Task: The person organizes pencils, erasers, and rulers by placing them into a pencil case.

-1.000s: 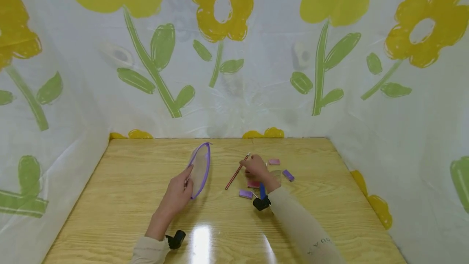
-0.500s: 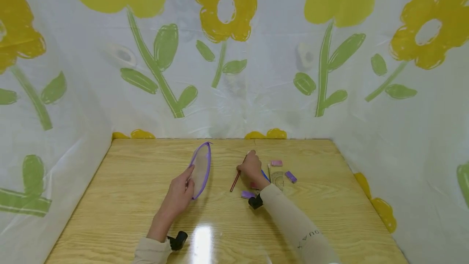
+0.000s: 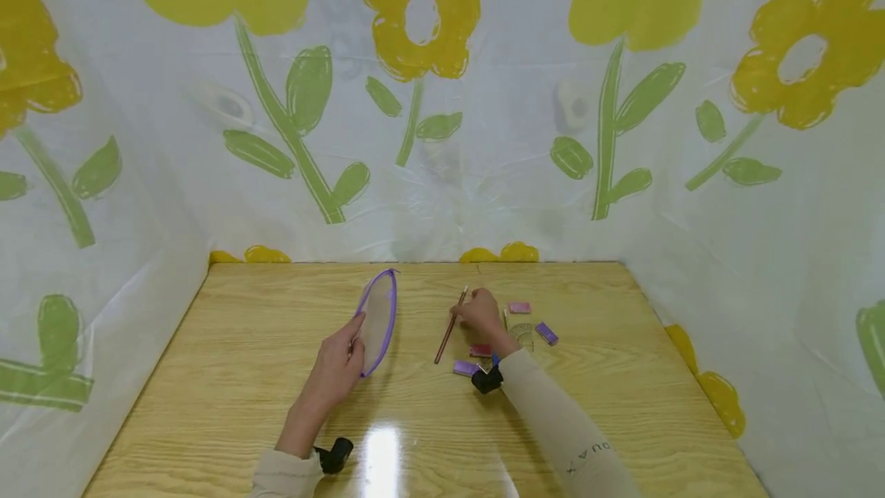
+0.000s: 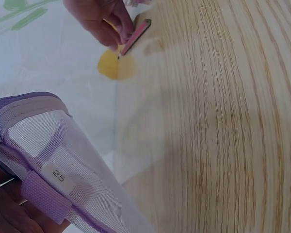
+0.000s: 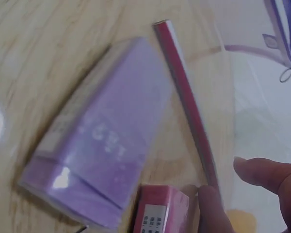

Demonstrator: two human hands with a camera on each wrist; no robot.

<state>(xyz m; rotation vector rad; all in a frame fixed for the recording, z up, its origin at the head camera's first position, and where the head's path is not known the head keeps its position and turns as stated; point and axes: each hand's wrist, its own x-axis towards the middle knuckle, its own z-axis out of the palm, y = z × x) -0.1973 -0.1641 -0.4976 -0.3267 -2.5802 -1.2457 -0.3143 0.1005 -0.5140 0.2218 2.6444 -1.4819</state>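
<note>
A white mesh pencil case (image 4: 82,160) with purple trim stands open on the left side of the table. My left hand (image 3: 335,363) grips its near side, and my fingers (image 4: 19,208) show under the case in the left wrist view. A dark red pencil (image 3: 445,336) lies slanted to the right of the case. My right hand (image 3: 482,313) is over the pencil's far half. In the right wrist view one fingertip (image 5: 212,206) touches the pencil, while the thumb (image 5: 262,174) stands apart from it. The hand partly hides the things beneath.
Around my right forearm lie a purple wrapped eraser (image 5: 102,131), a red-pink eraser (image 5: 160,208), another pink eraser (image 3: 520,307), a second purple eraser (image 3: 547,333), a clear protractor (image 3: 522,336) and a partly hidden blue item (image 3: 495,359). Flowered white sheeting (image 3: 442,198) walls the table.
The pencil's near end has shifted right, so the pencil lies at a steeper slant. My right hand has moved slightly over it. The left hand and pencil case stay put.
</note>
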